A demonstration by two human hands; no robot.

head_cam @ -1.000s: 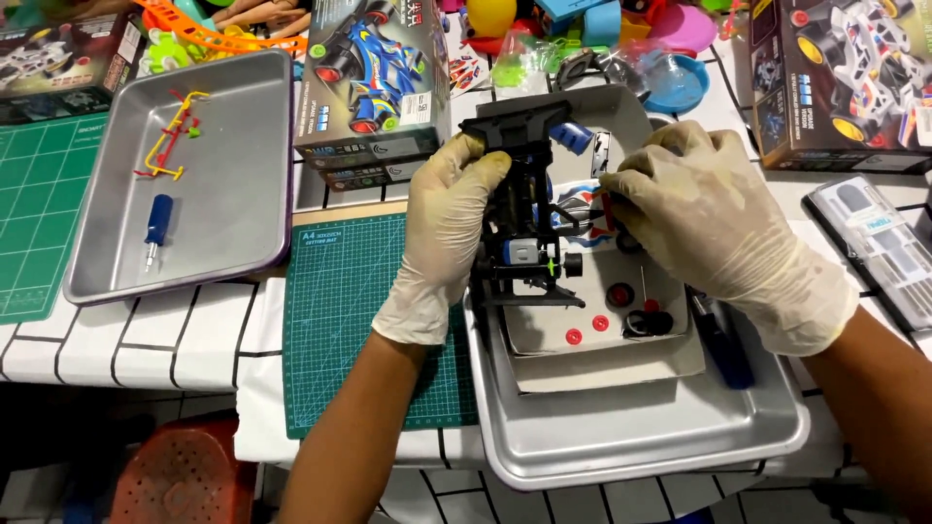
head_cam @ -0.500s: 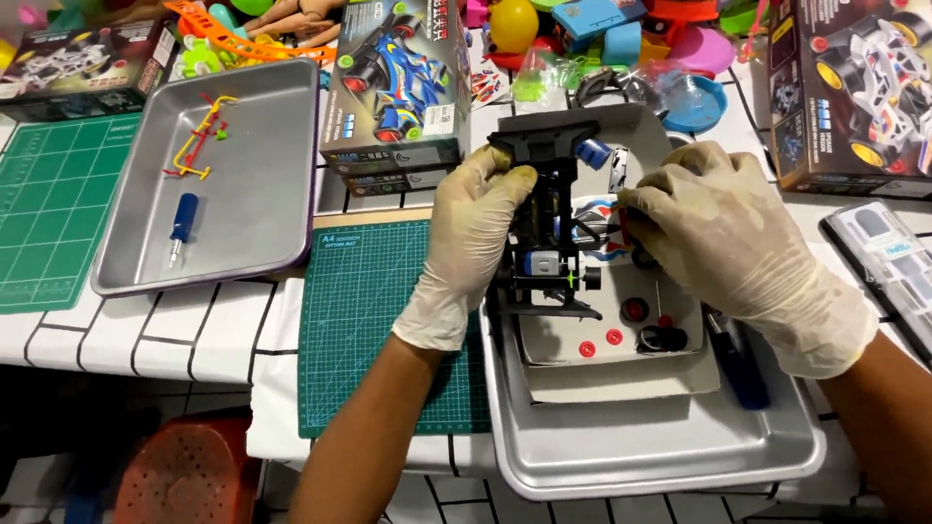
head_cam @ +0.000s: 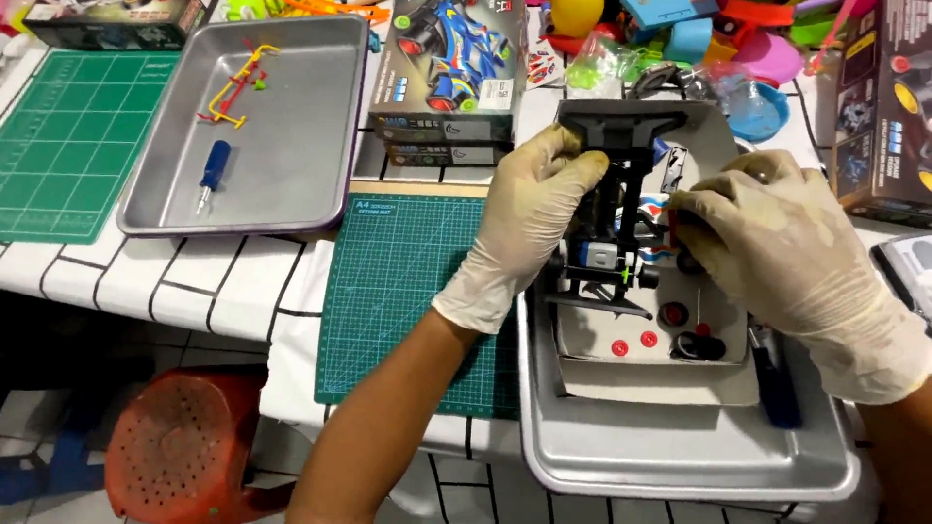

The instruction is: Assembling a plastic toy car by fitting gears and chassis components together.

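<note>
My left hand [head_cam: 529,218], in a pale glove, grips the left side of a black toy car chassis [head_cam: 616,209] held upright over a metal tray [head_cam: 680,456]. My right hand [head_cam: 777,243], also gloved, pinches the chassis's right side near a red part. A white motor piece with a green bit [head_cam: 604,258] shows low on the chassis. Below it, red and black small parts [head_cam: 670,330] lie on a white sheet inside the tray.
A green cutting mat [head_cam: 408,291] lies left of the tray. A second metal tray [head_cam: 262,126] at back left holds a blue screwdriver [head_cam: 211,173] and a yellow-red sprue. Toy car boxes [head_cam: 451,78] and colourful clutter line the back. An orange stool [head_cam: 184,446] stands below.
The view has shifted, so everything sits further right and lower. Both hands stay on the chassis, with the right fingers working at its side.
</note>
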